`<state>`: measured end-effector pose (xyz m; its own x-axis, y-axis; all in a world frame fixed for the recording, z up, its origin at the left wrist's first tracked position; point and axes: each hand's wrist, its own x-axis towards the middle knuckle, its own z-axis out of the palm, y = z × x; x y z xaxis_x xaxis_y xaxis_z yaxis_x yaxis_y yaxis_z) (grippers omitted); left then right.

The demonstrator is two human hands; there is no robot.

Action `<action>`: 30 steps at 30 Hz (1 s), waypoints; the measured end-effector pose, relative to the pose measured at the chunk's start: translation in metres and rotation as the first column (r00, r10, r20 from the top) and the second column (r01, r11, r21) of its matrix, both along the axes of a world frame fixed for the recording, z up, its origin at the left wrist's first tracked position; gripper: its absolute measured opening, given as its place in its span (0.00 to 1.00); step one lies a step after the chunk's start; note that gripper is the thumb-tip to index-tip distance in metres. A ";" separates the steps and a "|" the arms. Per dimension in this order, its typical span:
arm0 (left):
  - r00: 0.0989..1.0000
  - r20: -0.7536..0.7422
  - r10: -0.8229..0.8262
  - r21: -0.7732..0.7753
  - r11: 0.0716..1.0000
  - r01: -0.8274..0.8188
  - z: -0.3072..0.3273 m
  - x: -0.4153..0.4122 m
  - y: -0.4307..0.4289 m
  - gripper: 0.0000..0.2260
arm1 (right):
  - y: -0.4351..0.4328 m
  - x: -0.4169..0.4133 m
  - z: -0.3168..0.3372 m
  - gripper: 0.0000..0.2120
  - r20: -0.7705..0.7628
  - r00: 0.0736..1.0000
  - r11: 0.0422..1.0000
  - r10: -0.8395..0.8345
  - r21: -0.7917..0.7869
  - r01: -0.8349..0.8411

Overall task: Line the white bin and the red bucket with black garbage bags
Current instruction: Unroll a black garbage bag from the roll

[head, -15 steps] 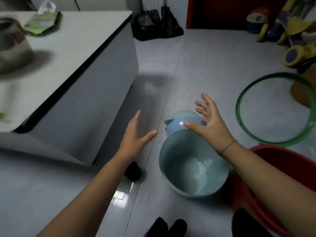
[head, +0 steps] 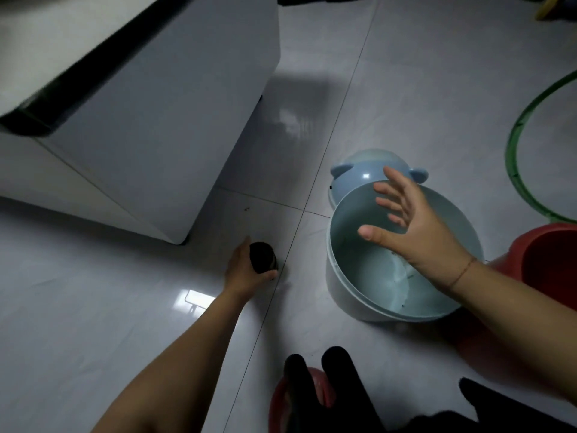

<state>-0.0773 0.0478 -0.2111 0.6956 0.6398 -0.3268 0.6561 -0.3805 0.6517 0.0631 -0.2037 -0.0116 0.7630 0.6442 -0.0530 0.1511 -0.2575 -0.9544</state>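
This looks like a room in a home. Glossy pale floor tiles [head: 125, 307] run under both grips. Up and left of the left grip [head: 249, 270], which holds a black roll [head: 262, 257], stands a white cabinet [head: 171, 120] with a black-edged worktop [head: 62, 32]. Below the right grip [head: 415, 226] sits the white bin [head: 343, 285], with its bear-eared blue lid [head: 359, 173] just beyond. The red bucket [head: 512, 254] is to that grip's right. A green hoop [head: 512, 151] lies farther out, and a yellow plastic toy [head: 549, 7] is far beyond.
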 end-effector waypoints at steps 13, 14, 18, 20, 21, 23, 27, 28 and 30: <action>0.902 0.390 0.187 -0.306 0.950 -0.064 0.113 0.029 -0.002 0.23 | -0.001 0.002 0.039 0.42 0.012 1.000 1.000 0.003 0.000 -0.003; 0.888 0.425 0.176 -0.332 0.943 -0.028 0.140 0.032 -0.006 0.22 | 0.000 0.000 0.051 0.41 0.020 1.000 1.000 0.008 0.009 -0.008; 0.864 0.490 0.115 -0.507 0.844 0.175 0.250 0.040 -0.039 0.29 | -0.005 -0.019 0.102 0.43 0.029 0.999 0.998 0.025 0.050 -0.027; 0.853 0.518 0.068 -0.577 0.764 0.290 0.292 0.045 -0.057 0.29 | -0.008 -0.026 0.121 0.47 -0.032 0.999 0.999 -0.013 0.046 0.014; 0.837 0.544 0.054 -0.600 0.723 0.344 0.314 0.045 -0.068 0.27 | -0.014 -0.031 0.135 0.48 -0.075 0.996 0.997 -0.053 0.044 0.056; 0.809 0.586 0.048 -0.632 0.652 0.419 0.350 0.046 -0.090 0.24 | -0.025 -0.037 0.158 0.48 -0.225 0.968 0.992 -0.107 0.044 0.120; 0.787 0.613 0.069 -0.675 0.563 0.477 0.400 0.054 -0.138 0.24 | -0.046 -0.051 0.198 0.33 -0.435 0.897 0.958 -0.077 0.218 0.187; 0.787 0.606 0.112 -0.709 0.525 0.471 0.410 0.056 -0.150 0.25 | -0.051 -0.053 0.203 0.33 -0.429 0.899 0.938 -0.085 0.269 0.217; 0.785 0.582 0.211 -0.770 0.453 0.449 0.425 0.059 -0.170 0.26 | -0.059 -0.057 0.208 0.34 -0.390 0.913 0.895 -0.115 0.358 0.266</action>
